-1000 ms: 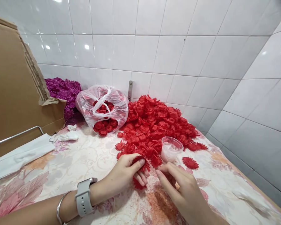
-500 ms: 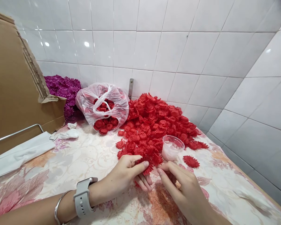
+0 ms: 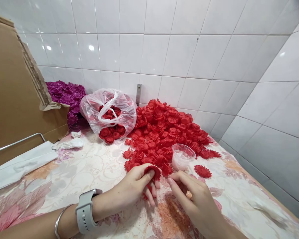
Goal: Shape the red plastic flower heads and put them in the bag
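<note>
My left hand (image 3: 139, 182), with a grey watch on its wrist, pinches a red artificial flower (image 3: 153, 172) between thumb and fingers. The flower's fringed petals curl up around the thumb. Just to the right, apart from the flower, my right hand (image 3: 193, 196) has thumb and index fingertip pressed together; whatever may be between them is too small to make out. Right behind the hands spreads a heap of red artificial flowers (image 3: 164, 129). A clear plastic cup (image 3: 183, 157) with whitish contents stands at its near edge, and a single red flower (image 3: 202, 171) lies beside the cup.
A tied plastic bag (image 3: 124, 111) of red flowers sits left of the heap, with a purple flower pile (image 3: 67, 96) behind it. At far left stands a cardboard box (image 3: 12, 83). White cloth (image 3: 22, 164) lies on the floral tablecloth (image 3: 102, 162). Tiled walls (image 3: 156, 49) enclose the back and right.
The red flower in my left hand has tilted up and folded round the thumb, and the left fingers have curled in. My right hand has barely moved.
</note>
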Available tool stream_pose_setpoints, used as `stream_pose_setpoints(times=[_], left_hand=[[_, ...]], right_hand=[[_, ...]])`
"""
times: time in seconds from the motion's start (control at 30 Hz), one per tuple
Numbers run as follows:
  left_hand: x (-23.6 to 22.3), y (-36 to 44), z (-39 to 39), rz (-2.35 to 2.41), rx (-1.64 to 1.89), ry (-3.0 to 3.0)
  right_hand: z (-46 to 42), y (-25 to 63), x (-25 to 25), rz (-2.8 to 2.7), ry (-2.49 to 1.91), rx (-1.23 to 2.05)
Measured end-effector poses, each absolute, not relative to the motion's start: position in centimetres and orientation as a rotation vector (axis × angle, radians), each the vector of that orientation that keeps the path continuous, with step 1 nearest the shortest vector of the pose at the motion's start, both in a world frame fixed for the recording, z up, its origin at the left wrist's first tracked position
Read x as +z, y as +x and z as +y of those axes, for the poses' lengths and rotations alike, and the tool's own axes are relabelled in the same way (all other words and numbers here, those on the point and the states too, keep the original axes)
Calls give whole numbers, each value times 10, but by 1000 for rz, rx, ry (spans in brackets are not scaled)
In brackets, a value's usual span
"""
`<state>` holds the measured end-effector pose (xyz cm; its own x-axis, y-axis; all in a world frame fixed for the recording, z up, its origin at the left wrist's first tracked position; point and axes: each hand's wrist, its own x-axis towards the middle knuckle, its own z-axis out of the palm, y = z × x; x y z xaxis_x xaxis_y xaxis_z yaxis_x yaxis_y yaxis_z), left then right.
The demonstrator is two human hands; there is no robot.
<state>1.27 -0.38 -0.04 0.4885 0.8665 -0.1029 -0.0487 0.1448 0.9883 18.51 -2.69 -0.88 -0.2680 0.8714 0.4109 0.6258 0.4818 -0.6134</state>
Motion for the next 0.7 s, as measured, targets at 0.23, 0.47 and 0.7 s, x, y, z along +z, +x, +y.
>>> stream_pose_setpoints(times=[0.23,0.47,0.7], left_hand=[[4,10,-5,924,706,1257],[8,9,-11,910,675,1333],[6,11,-13,855,634,1262]], right_hand=[[-28,184,-8,-1993,-1232,417],[-28,184,-6,-1980,-1228,445],[-30,181,-2,-1941,-1264,613]])
